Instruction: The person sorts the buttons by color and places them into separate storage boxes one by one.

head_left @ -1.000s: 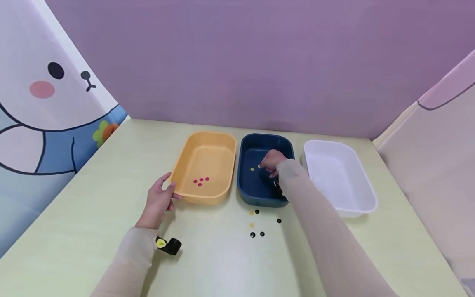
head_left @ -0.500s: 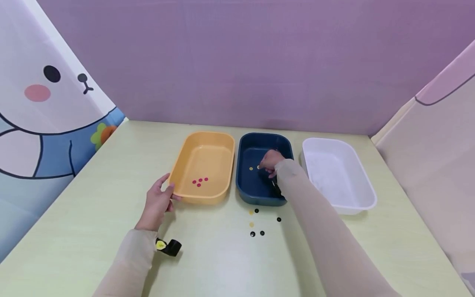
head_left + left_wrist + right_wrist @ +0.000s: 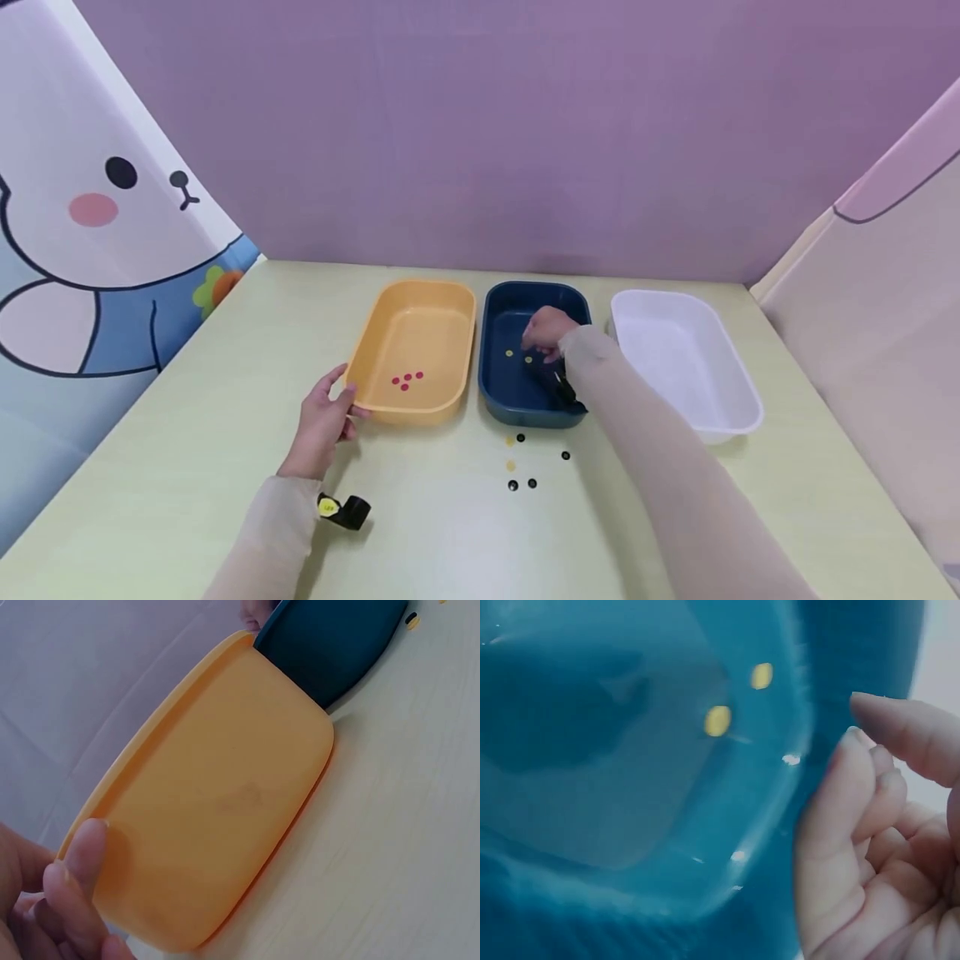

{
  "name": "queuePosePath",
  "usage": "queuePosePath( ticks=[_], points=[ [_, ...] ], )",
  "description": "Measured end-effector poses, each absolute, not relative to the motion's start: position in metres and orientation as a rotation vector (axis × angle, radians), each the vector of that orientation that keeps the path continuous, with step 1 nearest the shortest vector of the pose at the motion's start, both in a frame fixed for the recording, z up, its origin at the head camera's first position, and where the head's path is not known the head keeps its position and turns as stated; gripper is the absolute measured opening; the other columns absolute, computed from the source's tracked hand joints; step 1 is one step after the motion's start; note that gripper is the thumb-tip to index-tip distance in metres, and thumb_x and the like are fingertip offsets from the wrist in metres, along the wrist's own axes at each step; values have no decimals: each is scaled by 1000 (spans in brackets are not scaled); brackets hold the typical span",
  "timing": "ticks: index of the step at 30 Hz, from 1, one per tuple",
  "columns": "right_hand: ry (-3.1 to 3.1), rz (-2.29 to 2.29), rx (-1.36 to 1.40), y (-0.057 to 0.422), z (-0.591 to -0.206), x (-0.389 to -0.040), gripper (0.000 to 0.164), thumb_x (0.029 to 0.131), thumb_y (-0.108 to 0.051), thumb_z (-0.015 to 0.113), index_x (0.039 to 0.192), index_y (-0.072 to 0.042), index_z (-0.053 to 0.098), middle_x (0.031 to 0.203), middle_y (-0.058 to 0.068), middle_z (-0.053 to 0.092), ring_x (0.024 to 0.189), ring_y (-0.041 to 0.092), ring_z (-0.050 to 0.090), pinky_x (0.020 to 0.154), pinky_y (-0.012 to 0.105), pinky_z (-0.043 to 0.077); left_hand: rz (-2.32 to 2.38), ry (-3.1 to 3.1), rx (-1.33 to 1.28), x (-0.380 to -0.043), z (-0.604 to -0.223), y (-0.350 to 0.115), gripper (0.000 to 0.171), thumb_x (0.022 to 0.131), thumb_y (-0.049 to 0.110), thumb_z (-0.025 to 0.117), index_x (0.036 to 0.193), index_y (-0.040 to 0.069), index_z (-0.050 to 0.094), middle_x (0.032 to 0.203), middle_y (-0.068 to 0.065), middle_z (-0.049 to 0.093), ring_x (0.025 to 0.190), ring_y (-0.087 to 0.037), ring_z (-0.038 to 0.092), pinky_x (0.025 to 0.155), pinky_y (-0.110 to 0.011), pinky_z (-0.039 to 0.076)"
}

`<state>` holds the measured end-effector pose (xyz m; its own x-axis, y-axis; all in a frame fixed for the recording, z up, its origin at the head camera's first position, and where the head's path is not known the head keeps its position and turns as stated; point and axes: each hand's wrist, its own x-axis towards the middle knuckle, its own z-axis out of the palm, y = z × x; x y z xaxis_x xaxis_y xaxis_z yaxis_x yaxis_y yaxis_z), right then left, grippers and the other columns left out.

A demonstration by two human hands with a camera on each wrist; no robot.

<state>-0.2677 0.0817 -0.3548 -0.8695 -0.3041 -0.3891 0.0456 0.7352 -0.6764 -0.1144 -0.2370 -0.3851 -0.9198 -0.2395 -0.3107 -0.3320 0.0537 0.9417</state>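
My right hand is over the dark blue tray. In the right wrist view its thumb and forefinger stand slightly apart, with nothing between them. Two yellow buttons lie on that tray's floor, just left of the fingertips in the head view. My left hand holds the near left corner of the orange-yellow tray, thumb at the rim and fingers against the outer wall. Several red buttons lie together inside that tray, towards its near end.
A white tray stands right of the blue one, beneath my right forearm's far side. On the table before the blue tray lie several black buttons and two yellow ones. A purple backdrop rises behind the trays.
My right fingers have come off the second yellow button, which now lies fully visible in the blue tray. The left hand keeps its hold. The head view has tilted slightly.
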Motion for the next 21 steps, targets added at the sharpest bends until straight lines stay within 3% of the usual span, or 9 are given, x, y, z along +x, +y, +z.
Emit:
queuePosePath(
  ticks=[4, 9, 17, 21],
  points=[
    [2479, -921, -241, 84, -336, -258, 8, 87, -7, 66, 91, 0, 65, 56, 0, 43, 48, 10, 43, 53, 28, 53, 2028, 2222, -605, -113, -387, -237, 56, 103, 17, 43, 154, 14, 19, 62, 6, 62, 41, -6, 42, 43, -19, 39],
    [2494, -851, -372, 86, -313, -244, 6, 90, -9, 65, 90, -3, 63, 63, 0, 46, 50, 11, 41, 56, 29, 53, 2061, 2224, -613, -113, -385, -238, 55, 102, 17, 45, 152, 12, 22, 62, 4, 63, 41, -6, 43, 43, -18, 39],
    [2492, -677, -545, 85, -302, -202, 8, 89, -11, 66, 94, -5, 63, 77, 2, 54, 45, 10, 41, 49, 27, 51, 1996, 2212, -628, -115, -389, -240, 56, 103, 17, 42, 154, 14, 18, 61, 7, 62, 41, -6, 42, 43, -19, 39],
    [2480, -720, -643, 80, -304, -178, 11, 89, -8, 66, 99, -4, 64, 74, 4, 55, 46, 12, 46, 48, 27, 51, 1997, 2224, -626, -116, -387, -241, 56, 104, 18, 42, 154, 15, 17, 61, 7, 62, 40, -7, 42, 42, -19, 38]
  ],
)
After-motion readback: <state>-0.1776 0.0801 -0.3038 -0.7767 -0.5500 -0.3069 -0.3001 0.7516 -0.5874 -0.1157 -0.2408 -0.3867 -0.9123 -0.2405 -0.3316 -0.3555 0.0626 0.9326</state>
